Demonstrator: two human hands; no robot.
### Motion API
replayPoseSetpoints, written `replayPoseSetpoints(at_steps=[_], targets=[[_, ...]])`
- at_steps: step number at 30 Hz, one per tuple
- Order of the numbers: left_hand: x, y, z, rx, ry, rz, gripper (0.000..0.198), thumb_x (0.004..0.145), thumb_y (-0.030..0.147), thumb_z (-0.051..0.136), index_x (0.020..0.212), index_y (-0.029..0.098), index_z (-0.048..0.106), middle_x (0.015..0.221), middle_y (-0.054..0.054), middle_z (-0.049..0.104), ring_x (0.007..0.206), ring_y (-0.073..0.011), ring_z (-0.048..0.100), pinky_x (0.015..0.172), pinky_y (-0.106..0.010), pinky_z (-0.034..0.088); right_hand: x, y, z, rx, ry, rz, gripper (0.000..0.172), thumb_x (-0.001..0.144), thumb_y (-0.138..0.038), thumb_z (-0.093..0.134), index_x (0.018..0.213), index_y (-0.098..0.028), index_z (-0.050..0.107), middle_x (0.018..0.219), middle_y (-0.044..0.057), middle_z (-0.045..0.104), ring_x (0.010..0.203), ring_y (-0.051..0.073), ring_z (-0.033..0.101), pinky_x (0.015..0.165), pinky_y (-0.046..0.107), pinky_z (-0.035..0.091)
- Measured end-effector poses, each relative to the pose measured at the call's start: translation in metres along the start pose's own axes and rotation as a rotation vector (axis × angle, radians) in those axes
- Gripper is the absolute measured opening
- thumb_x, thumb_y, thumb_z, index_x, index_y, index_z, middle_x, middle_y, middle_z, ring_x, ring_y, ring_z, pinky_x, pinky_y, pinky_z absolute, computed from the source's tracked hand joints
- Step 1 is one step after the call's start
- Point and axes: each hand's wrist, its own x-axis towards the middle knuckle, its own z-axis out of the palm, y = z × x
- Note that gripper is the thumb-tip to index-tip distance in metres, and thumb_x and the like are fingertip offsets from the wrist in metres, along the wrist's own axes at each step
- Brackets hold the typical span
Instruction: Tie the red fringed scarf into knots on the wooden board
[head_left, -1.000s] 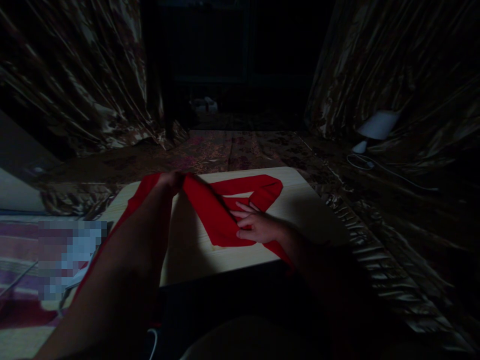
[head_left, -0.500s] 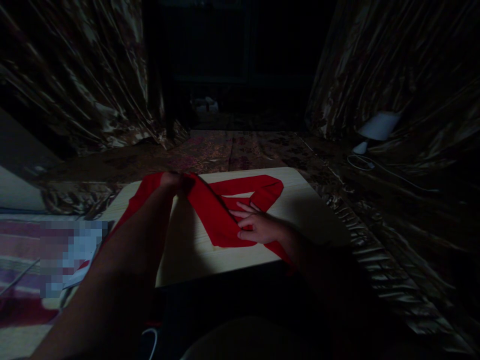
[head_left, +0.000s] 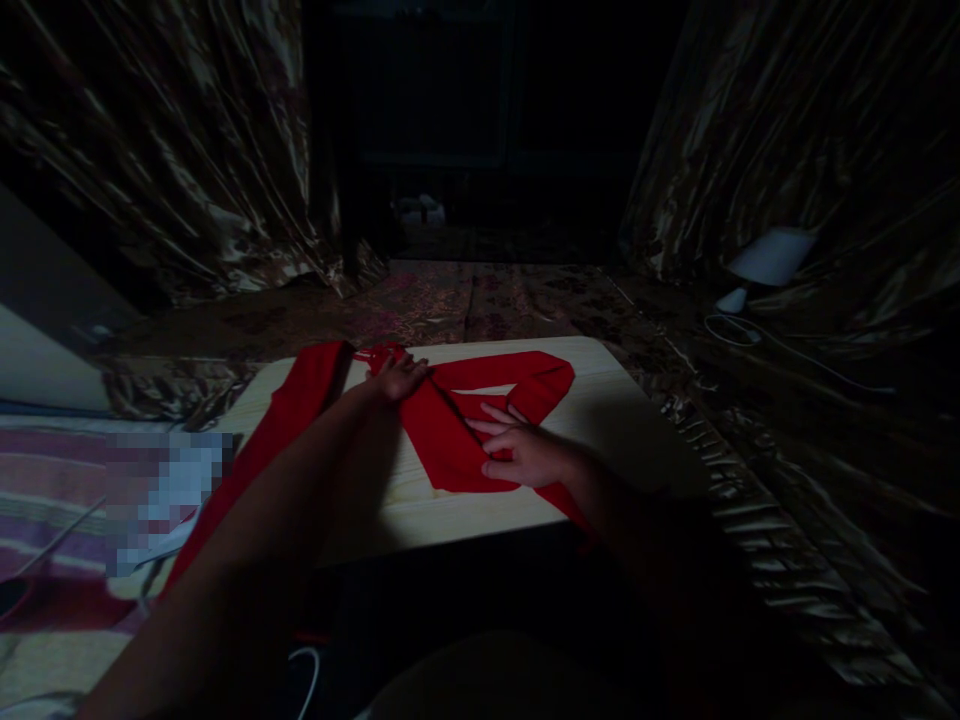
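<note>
A long red cloth strip (head_left: 442, 440) lies folded in an angular loop on a pale wooden table (head_left: 637, 430). My left hand (head_left: 401, 378) rests at the loop's upper left corner, fingers spread over bunched red cloth. With its fingers apart, my right hand (head_left: 521, 450) presses on the lower right of the loop. Another length of the red cloth runs down the table's left side, partly behind my left forearm. One more end slants toward the front edge beneath my right wrist.
Beyond the table is a patterned cloth surface (head_left: 442, 305). At the right stands a white lamp (head_left: 775, 256) with a loose cord. Patterned curtains (head_left: 240, 130) hang on both sides. A striped cloth (head_left: 52, 470) lies at the left.
My left hand has moved right and slightly down onto the loop's corner, its fingers now spread. The left length of cloth has shifted. My right hand stays on the loop.
</note>
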Motion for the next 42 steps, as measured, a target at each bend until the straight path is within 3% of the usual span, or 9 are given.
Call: replayPoseSetpoints(at_steps=[6, 10, 12, 15, 18, 22, 26, 32, 42], targets=[[-0.010, -0.004, 0.008, 0.170, -0.075, 0.009, 0.067, 0.091, 0.064, 0.037, 0.154, 0.040, 0.035, 0.165, -0.004, 0.023, 0.152, -0.0395, 0.009, 0.114, -0.070, 0.008, 0.001, -0.003, -0.002, 0.014, -0.013, -0.003, 0.017, 0.086, -0.041, 0.070, 0.084, -0.024, 0.074, 0.157, 0.000, 0.040, 0.153, 0.033, 0.010, 0.119, 0.065, 0.005], [-0.034, 0.010, -0.001, 0.204, 0.031, -0.052, 0.077, 0.094, 0.064, 0.027, 0.161, 0.028, 0.015, 0.166, -0.009, 0.013, 0.153, -0.0364, 0.007, 0.113, -0.072, 0.011, -0.008, -0.001, -0.012, 0.135, 0.062, -0.022, 0.037, 0.084, -0.038, 0.072, 0.118, -0.024, 0.071, 0.153, 0.009, 0.046, 0.148, 0.031, 0.030, 0.118, 0.056, 0.026], [-0.063, 0.024, -0.006, 0.246, 0.074, -0.043, 0.079, 0.094, 0.061, 0.031, 0.160, 0.020, 0.017, 0.166, -0.013, 0.012, 0.153, -0.0360, 0.008, 0.114, -0.071, 0.013, -0.021, 0.002, -0.021, 0.163, 0.199, 0.000, 0.044, 0.087, -0.034, 0.068, 0.129, -0.025, 0.065, 0.148, 0.011, 0.052, 0.137, 0.028, 0.048, 0.113, 0.048, 0.038], [-0.122, 0.045, -0.005, 0.297, 0.065, 0.112, 0.077, 0.095, 0.058, 0.037, 0.159, 0.016, 0.024, 0.165, -0.015, 0.019, 0.152, -0.0341, 0.015, 0.118, -0.064, 0.015, -0.049, 0.010, -0.033, 0.036, 0.396, 0.135, 0.031, 0.087, -0.028, 0.063, 0.116, -0.024, 0.072, 0.129, 0.010, 0.068, 0.118, 0.026, 0.064, 0.104, 0.043, 0.048], [-0.179, 0.058, 0.006, 0.313, 0.017, 0.324, 0.071, 0.098, 0.058, 0.032, 0.159, 0.022, 0.025, 0.164, -0.011, 0.025, 0.152, -0.0315, 0.017, 0.119, -0.062, 0.015, -0.078, 0.017, -0.037, -0.058, 0.418, 0.319, 0.023, 0.088, -0.027, 0.059, 0.103, -0.021, 0.075, 0.107, 0.009, 0.076, 0.101, 0.025, 0.071, 0.093, 0.040, 0.054], [-0.219, 0.060, 0.032, 0.323, -0.036, 0.459, 0.067, 0.098, 0.059, 0.033, 0.158, 0.031, 0.025, 0.164, -0.007, 0.024, 0.152, -0.0325, 0.017, 0.117, -0.067, 0.013, -0.099, 0.015, -0.027, -0.066, 0.419, 0.366, 0.029, 0.087, -0.025, 0.057, 0.110, -0.020, 0.073, 0.113, 0.010, 0.074, 0.105, 0.025, 0.069, 0.096, 0.041, 0.053], [-0.222, 0.057, 0.049, 0.337, -0.047, 0.446, 0.074, 0.096, 0.064, 0.034, 0.160, 0.028, 0.020, 0.165, -0.011, 0.020, 0.152, -0.0321, 0.017, 0.118, -0.063, 0.016, -0.092, 0.011, -0.007, -0.092, 0.436, 0.216, 0.045, 0.087, -0.028, 0.059, 0.131, -0.020, 0.064, 0.138, 0.012, 0.062, 0.126, 0.025, 0.058, 0.108, 0.043, 0.045], [-0.221, 0.056, 0.049, 0.350, -0.031, 0.429, 0.077, 0.095, 0.066, 0.036, 0.160, 0.028, 0.020, 0.164, -0.013, 0.020, 0.152, -0.0312, 0.018, 0.119, -0.060, 0.017, -0.074, 0.013, 0.013, -0.210, 0.345, 0.173, 0.058, 0.086, -0.040, 0.065, 0.141, -0.025, 0.056, 0.150, 0.012, 0.049, 0.141, 0.030, 0.043, 0.117, 0.057, 0.026], [-0.221, 0.052, 0.050, 0.317, 0.008, 0.441, 0.075, 0.096, 0.063, 0.037, 0.160, 0.028, 0.020, 0.165, -0.011, 0.020, 0.152, -0.0312, 0.018, 0.119, -0.058, 0.021, -0.067, 0.000, 0.003, -0.147, 0.471, 0.179, 0.053, 0.086, -0.037, 0.065, 0.136, -0.022, 0.061, 0.147, 0.012, 0.052, 0.132, 0.026, 0.052, 0.111, 0.044, 0.042]])
